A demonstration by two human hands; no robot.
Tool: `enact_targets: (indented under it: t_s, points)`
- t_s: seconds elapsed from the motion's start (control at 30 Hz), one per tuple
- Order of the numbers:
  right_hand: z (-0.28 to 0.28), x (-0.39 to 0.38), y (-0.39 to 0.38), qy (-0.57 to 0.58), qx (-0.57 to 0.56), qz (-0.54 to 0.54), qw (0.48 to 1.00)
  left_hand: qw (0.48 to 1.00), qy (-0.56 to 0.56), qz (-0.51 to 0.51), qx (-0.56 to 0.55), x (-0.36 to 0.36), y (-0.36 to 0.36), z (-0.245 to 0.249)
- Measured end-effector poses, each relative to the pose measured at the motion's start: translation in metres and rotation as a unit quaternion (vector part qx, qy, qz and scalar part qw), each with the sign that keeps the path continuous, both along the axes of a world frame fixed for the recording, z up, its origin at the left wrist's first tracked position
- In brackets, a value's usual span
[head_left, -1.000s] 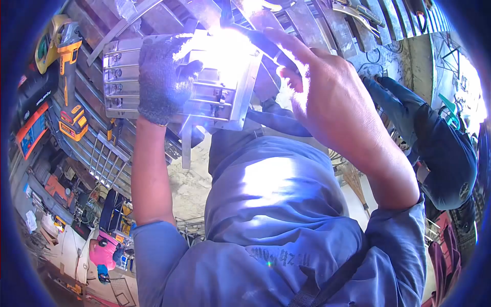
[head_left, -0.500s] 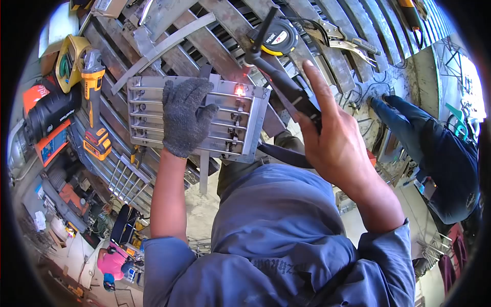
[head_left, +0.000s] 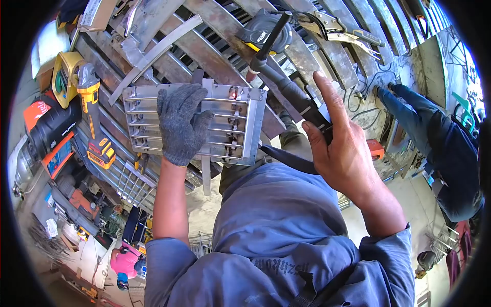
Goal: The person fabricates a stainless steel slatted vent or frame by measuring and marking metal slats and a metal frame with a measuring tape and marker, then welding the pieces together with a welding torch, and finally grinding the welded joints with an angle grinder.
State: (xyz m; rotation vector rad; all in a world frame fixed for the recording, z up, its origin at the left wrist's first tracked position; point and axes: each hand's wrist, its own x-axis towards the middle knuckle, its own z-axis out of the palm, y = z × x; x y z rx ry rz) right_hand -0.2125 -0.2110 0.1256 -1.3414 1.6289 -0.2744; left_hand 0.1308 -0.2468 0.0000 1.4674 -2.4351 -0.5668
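Note:
My left hand (head_left: 183, 125), in a dark grey knit glove, lies on a metal frame with parallel rods (head_left: 220, 123); its fingers are stretched over the rods with the thumb apart. Small dark weld marks and a faintly red spot (head_left: 234, 93) show near the frame's right side. My bare right hand (head_left: 340, 140) grips a black TIG welding torch (head_left: 291, 87), index finger extended along it. The torch head stands above and right of the frame, apart from it. Part of the handle is hidden behind my fingers.
Beneath the frame is a slatted metal bench (head_left: 215, 38). Around it lie a tape measure (head_left: 266, 33), locking pliers (head_left: 337, 33), a curved metal strip (head_left: 156, 56) and a yellow cordless grinder (head_left: 92, 117). A person (head_left: 434, 148) is at the right, another (head_left: 125, 261) lower left.
The bright orange glow at the frame's upper right has dimmed to a faint red. My right hand and the torch have shifted slightly right and down in view. The gloved hand stays on the frame.

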Motion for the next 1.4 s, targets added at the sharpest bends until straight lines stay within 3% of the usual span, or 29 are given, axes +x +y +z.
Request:
enact_targets:
  t_s: [0.27,0.6,0.73,0.9,0.93,1.0,1.03,1.2,1.27,1.37,1.4]
  points:
    - [-0.014,-0.011,0.013,-0.015,-0.034,-0.004,0.999,1.0,-0.013,-0.005,-0.012,-0.001,0.0,-0.001]
    - [-0.081,-0.033,0.051,-0.018,-0.203,0.001,0.979,0.999,-0.037,0.003,0.005,-0.004,-0.002,0.0]
    - [-0.076,-0.038,0.061,-0.013,-0.17,-0.013,0.985,0.999,-0.04,-0.005,0.005,-0.003,-0.002,0.0]
    - [-0.041,-0.044,0.08,-0.03,0.026,-0.048,0.998,0.999,0.006,-0.021,-0.04,-0.003,0.0,-0.004]
    - [-0.024,-0.048,0.075,0.005,0.136,-0.004,0.991,0.998,0.014,-0.024,-0.051,-0.004,0.0,-0.004]
    - [-0.015,-0.05,0.098,-0.008,0.017,0.009,1.0,0.997,0.039,-0.032,-0.065,-0.007,0.0,-0.004]
    - [0.008,-0.055,0.092,-0.033,0.078,0.02,0.996,0.996,0.046,-0.034,-0.066,-0.008,0.001,-0.001]
    - [0.038,-0.059,0.125,-0.046,0.026,0.0,0.999,0.999,-0.014,-0.025,-0.046,-0.016,0.01,0.017]
    - [0.034,-0.062,0.143,-0.049,-0.089,-0.012,0.995,0.998,-0.028,-0.005,-0.058,-0.026,0.024,0.035]
    - [0.035,-0.069,0.156,-0.055,-0.177,-0.039,0.982,0.994,-0.032,0.058,-0.091,-0.041,0.055,0.048]
    - [0.041,-0.073,0.156,-0.068,-0.153,-0.043,0.985,0.991,-0.034,0.078,-0.099,-0.043,0.069,0.049]
